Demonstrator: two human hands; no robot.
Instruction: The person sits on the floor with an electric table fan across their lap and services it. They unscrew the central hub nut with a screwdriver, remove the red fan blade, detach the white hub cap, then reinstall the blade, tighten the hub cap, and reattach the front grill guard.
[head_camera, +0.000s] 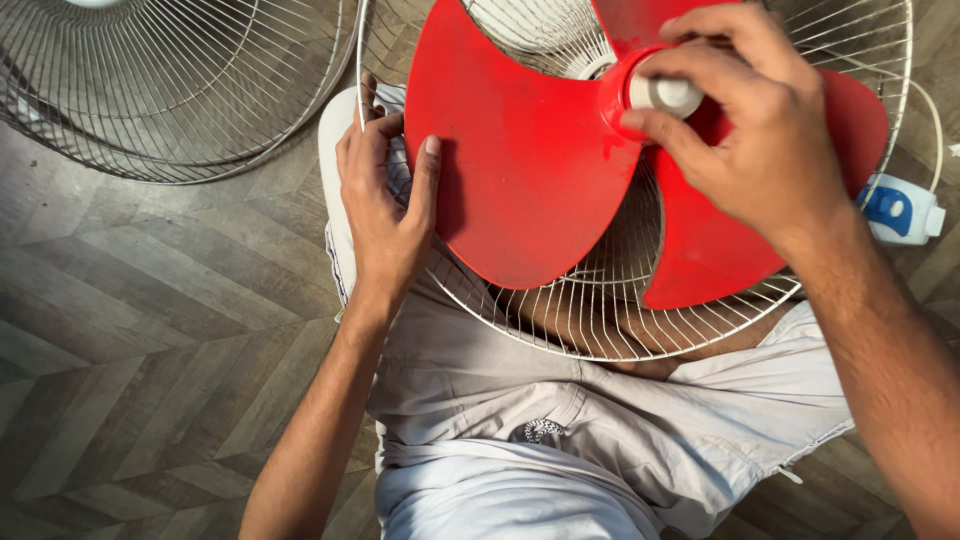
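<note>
A red three-bladed fan blade (520, 170) sits in a white wire rear grille (560, 335) resting on my lap. My left hand (385, 205) clasps the left edge of one blade and the grille rim, thumb lying on the red plastic. My right hand (750, 130) is over the hub, fingertips pinched around the white round cap (668, 94) at the blade's centre. Part of the upper blade and hub is hidden under that hand.
A second wire grille (170, 90) lies on the herringbone wood floor (150, 330) at upper left. The fan's white and blue control box (900, 210) with a cord shows at the right edge. My legs in light shorts (520, 410) fill the lower middle.
</note>
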